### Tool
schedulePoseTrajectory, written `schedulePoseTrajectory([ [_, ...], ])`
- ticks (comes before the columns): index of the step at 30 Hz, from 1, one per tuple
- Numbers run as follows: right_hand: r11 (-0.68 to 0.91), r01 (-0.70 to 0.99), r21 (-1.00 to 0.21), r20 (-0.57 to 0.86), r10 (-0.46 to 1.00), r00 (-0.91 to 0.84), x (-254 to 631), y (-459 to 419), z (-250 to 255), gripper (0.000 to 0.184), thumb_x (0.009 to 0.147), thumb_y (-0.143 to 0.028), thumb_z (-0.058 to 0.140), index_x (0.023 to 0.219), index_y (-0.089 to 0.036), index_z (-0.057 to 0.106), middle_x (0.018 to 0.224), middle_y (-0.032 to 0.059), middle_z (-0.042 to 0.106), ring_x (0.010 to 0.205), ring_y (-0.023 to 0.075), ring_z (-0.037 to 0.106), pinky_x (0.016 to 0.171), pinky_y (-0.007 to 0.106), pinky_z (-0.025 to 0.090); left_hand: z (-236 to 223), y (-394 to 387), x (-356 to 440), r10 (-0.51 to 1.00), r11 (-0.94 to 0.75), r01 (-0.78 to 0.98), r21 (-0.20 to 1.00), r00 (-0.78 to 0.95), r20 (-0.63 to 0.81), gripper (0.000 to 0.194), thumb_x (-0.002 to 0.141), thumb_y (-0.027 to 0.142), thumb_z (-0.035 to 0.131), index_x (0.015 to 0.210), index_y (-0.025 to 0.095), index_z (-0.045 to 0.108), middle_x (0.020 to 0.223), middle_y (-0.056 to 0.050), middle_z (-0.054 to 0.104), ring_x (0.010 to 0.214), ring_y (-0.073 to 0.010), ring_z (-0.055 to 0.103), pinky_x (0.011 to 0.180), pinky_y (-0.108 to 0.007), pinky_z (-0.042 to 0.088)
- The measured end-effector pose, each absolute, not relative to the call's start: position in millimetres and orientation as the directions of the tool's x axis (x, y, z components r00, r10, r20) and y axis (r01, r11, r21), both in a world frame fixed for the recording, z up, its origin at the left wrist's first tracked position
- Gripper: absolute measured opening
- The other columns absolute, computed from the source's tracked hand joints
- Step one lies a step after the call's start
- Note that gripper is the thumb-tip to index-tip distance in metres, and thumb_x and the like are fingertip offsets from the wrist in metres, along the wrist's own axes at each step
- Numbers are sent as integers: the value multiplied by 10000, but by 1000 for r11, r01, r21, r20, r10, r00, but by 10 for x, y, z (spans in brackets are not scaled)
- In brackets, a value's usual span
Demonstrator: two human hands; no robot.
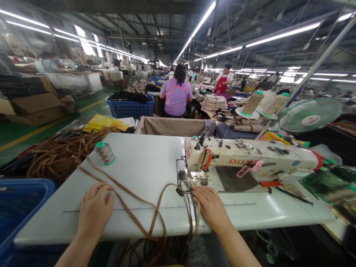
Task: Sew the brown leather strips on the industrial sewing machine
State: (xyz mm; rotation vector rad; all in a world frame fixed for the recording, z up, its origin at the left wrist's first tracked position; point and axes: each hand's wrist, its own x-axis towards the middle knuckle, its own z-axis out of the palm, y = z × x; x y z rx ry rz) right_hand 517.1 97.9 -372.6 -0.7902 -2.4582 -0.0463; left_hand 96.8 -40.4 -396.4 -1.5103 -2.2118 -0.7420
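In the head view, our right hand (210,205) presses its fingers flat on the brown leather strap (155,218) just before the presser foot (198,174) of the sewing machine (250,159). Our left hand (95,209) rests open and flat on the white table (144,163), beside the strap. We should feed straight, fingers clear of the needle.

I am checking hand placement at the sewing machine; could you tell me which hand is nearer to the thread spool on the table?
Left. The left hand lies flat on the table, just below the thread spool. The right hand is far to the spool's right, at the sewing machine needle area, on the brown strap.
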Motion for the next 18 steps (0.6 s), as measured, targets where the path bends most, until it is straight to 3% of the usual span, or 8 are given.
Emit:
schedulePoseTrajectory([
  [12, 828, 547, -122, 502, 527, -686, 5175, 975, -3702, 272, 1096, -198, 503, 1261, -217, 718, 1300, 92, 767, 1211, 243, 715, 1080, 479, 545, -3969, -396, 965, 745, 282, 931, 231, -364, 559, 208, 935, 264, 438, 1004, 203, 625, 1129, -142, 663, 1102, -330, 638, 1056, -497, 491],
  [18, 829, 552, -91, 507, 516, -690, 5195, 971, -3675, 287, 1065, -155, 519, 1261, -245, 709, 1297, 72, 770, 1182, 241, 735, 1054, 457, 577, -4262, -359, 833, 730, 264, 929, 260, -369, 575, 212, 909, 336, 441, 1003, 239, 605, 1107, -127, 682, 1065, -342, 654, 1029, -513, 488],
])
